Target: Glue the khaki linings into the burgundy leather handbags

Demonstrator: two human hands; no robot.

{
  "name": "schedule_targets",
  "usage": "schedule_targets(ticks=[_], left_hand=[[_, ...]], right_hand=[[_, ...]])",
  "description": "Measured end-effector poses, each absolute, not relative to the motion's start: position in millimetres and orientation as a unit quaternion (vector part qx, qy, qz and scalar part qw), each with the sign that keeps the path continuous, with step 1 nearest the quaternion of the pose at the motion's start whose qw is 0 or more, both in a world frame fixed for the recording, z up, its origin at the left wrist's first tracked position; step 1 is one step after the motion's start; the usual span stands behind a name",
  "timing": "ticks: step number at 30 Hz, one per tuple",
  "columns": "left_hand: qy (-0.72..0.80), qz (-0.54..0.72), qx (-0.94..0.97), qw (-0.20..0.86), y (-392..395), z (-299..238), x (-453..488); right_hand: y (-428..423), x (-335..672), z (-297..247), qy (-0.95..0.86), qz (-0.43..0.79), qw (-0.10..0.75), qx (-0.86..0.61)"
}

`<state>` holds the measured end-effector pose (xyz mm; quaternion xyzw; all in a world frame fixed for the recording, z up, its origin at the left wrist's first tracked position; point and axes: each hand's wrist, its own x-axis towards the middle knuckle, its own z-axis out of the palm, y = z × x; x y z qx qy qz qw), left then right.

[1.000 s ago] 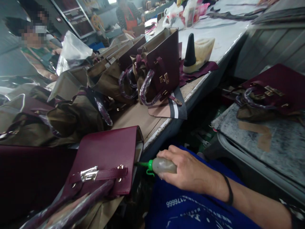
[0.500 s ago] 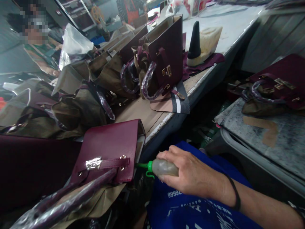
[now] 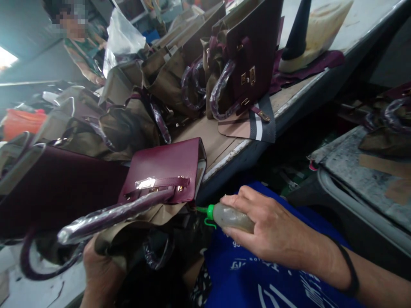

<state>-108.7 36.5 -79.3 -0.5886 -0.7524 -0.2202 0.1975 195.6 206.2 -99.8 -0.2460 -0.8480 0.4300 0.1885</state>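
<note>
My right hand [image 3: 272,229] is closed around a small squeeze bottle [image 3: 229,217] with a green nozzle. The nozzle tip touches the lower right edge of a burgundy handbag [image 3: 163,167] that hangs over the worktable's front edge. My left hand [image 3: 99,273] is under the bag at the bottom left, gripping its tan dust cover [image 3: 138,222] near the plastic-wrapped handle [image 3: 112,216]. The left hand's fingers are mostly hidden by the cover.
Several burgundy bags in tan covers crowd the worktable [image 3: 221,147]. A black cone on a cream block [image 3: 308,34] stands at the back right. A second table [image 3: 353,171] with another bag is on the right. Another person [image 3: 80,38] works at the far left.
The view has tilted down and closer. My left hand has come into sight under the bag. The right hand with the bottle stays at the bag's edge.
</note>
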Motion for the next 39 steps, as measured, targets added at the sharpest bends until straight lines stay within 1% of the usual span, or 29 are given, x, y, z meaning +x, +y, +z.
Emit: schedule_targets(ticks=[3,6,11,16,18,20,25,27,32,35,37,39], left_hand=[[-0.683,-0.175,-0.666,0.245,51,-69,-96],[-0.658,-0.153,-0.684,0.275,62,-59,-83],[-0.658,-0.177,-0.683,0.265,69,-55,-75],[-0.65,-0.174,-0.695,0.255,68,-56,-79],[-0.645,-0.174,-0.7,0.252,68,-56,-78],[-0.646,-0.174,-0.702,0.242,68,-56,-77],[-0.652,-0.185,-0.694,0.242,67,-57,-78],[-0.648,-0.187,-0.697,0.244,67,-57,-79],[-0.65,-0.192,-0.7,0.224,69,-57,-78],[-0.639,-0.196,-0.708,0.229,67,-58,-81],[-0.645,-0.209,-0.7,0.224,60,-63,-88],[-0.692,-0.231,-0.654,0.199,48,-73,-100]], right_hand=[[203,196,-98,-0.853,0.441,0.177,-0.218],[202,195,-96,-0.852,0.456,0.16,-0.204],[206,193,-95,-0.866,0.404,0.184,-0.231],[204,196,-90,-0.855,0.461,0.14,-0.191],[204,196,-90,-0.854,0.464,0.132,-0.195],[207,195,-91,-0.861,0.443,0.137,-0.209],[213,189,-97,-0.887,0.332,0.194,-0.257],[212,187,-98,-0.89,0.32,0.2,-0.256],[206,188,-92,-0.87,0.41,0.15,-0.227],[203,188,-90,-0.849,0.457,0.122,-0.234],[203,186,-90,-0.841,0.46,0.126,-0.254],[204,184,-93,-0.839,0.442,0.153,-0.279]])
